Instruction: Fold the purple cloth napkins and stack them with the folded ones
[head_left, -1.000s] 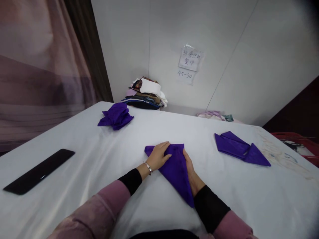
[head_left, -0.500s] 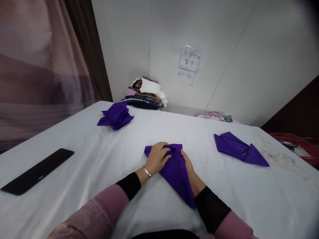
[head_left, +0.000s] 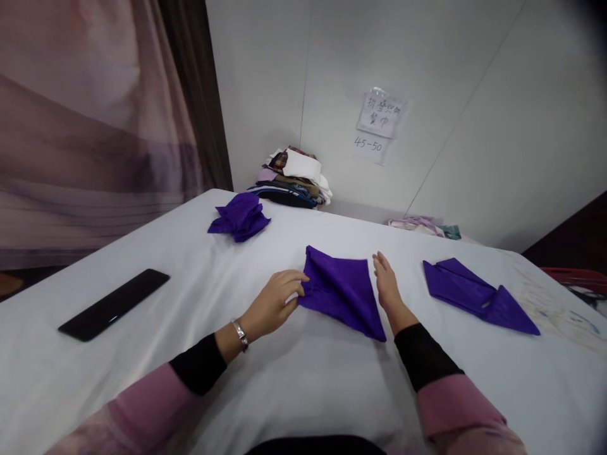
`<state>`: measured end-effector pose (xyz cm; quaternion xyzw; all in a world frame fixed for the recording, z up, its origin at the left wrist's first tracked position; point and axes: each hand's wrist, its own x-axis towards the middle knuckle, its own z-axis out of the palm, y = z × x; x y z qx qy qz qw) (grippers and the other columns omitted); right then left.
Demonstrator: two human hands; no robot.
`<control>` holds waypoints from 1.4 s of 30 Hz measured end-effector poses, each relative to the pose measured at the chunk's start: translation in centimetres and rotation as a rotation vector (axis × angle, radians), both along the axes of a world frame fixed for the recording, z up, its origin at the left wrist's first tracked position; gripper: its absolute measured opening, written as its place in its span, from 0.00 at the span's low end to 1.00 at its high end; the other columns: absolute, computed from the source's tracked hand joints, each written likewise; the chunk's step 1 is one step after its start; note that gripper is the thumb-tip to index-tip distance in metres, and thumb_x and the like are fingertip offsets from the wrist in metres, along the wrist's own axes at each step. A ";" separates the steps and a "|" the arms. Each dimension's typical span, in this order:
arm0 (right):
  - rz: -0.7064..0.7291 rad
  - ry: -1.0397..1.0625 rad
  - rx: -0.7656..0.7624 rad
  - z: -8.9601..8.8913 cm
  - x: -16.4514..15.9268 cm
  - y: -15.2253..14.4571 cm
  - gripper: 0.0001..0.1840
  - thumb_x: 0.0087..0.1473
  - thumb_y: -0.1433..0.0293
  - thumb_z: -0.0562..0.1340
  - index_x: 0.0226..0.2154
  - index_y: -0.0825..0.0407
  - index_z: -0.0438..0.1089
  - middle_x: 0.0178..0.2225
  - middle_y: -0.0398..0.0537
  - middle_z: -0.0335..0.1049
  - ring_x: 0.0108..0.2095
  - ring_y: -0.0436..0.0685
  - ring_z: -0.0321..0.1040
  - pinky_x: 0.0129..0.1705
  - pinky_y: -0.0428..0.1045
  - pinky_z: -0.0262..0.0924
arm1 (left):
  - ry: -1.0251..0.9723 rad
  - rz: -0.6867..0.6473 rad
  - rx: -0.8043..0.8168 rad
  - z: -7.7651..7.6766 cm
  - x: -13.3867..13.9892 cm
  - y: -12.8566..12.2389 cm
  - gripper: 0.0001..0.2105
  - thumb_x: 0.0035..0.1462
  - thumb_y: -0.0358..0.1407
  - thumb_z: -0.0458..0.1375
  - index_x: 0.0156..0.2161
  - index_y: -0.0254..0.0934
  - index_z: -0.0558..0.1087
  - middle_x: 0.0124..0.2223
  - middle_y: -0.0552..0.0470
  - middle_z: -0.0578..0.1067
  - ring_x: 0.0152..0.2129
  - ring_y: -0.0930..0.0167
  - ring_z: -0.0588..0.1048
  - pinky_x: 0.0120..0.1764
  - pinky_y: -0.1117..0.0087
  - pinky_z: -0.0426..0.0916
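Beside the wider-spread purple cloth (head_left: 344, 287), the right hand (head_left: 387, 289) has let go.

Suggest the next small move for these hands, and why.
Perhaps press the purple four-cornered cloth flat with the open right hand: its surface looks rumpled, and that hand sits free beside it, while the left hand is at its opposite edge.
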<state>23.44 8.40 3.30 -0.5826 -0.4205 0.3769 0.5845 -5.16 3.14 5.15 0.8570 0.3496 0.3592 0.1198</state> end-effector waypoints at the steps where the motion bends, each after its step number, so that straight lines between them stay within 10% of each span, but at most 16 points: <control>1: -0.021 -0.142 0.063 -0.5 -0.2 -0.5 0.28 0.52 0.60 0.57 0.55 0.52 0.60 0.58 0.50 0.58 0.58 0.59 0.53 0.60 0.57 0.46 | 0.034 0.013 -0.047 -1.0 -0.5 0.0 0.07 0.53 0.25 0.50 0.34 0.40 0.66 0.48 0.51 0.70 0.48 0.68 0.66 0.50 0.60 0.62; 8: 0.498 -0.741 0.320 -3.2 -4.8 -6.7 0.19 0.55 0.63 0.57 0.49 0.47 0.67 0.51 0.49 0.66 0.54 0.58 0.60 0.57 0.58 0.53 | -0.043 0.284 -0.306 -5.8 -1.6 -0.2 0.08 0.58 0.36 0.50 0.42 0.40 0.67 0.43 0.50 0.71 0.38 0.69 0.71 0.41 0.66 0.68; 22: 0.347 -1.393 -0.018 -4.7 -3.0 -4.0 0.22 0.58 0.61 0.53 0.51 0.54 0.67 0.55 0.58 0.61 0.55 0.66 0.56 0.53 0.60 0.53 | 0.264 0.330 -0.329 -5.6 1.0 -1.1 0.02 0.54 0.31 0.54 0.33 0.38 0.69 0.35 0.51 0.70 0.33 0.69 0.69 0.36 0.69 0.62; 29: 0.453 -0.824 0.174 -3.8 -3.1 -5.2 0.15 0.57 0.65 0.54 0.41 0.49 0.74 0.45 0.49 0.72 0.47 0.58 0.66 0.52 0.56 0.58 | 0.242 0.277 -0.553 -4.2 -0.4 -1.6 0.02 0.49 0.31 0.54 0.28 0.38 0.68 0.28 0.56 0.70 0.27 0.72 0.68 0.30 0.72 0.58; 36: 0.238 0.062 -0.023 -0.3 0.1 -7.2 0.16 0.44 0.60 0.65 0.36 0.50 0.74 0.35 0.45 0.76 0.35 0.55 0.72 0.40 0.50 0.65 | 0.070 -0.043 -0.926 -2.4 -3.2 -2.4 0.07 0.47 0.38 0.57 0.26 0.37 0.66 0.22 0.60 0.65 0.21 0.75 0.62 0.25 0.74 0.56; 42: -0.063 0.313 -0.030 -3.3 5.5 -7.8 0.21 0.37 0.66 0.67 0.39 0.50 0.71 0.34 0.44 0.76 0.35 0.55 0.72 0.41 0.50 0.66 | -0.110 -0.150 -0.879 -0.1 -1.2 -4.4 0.06 0.48 0.37 0.58 0.27 0.37 0.65 0.36 0.54 0.72 0.30 0.73 0.68 0.33 0.73 0.63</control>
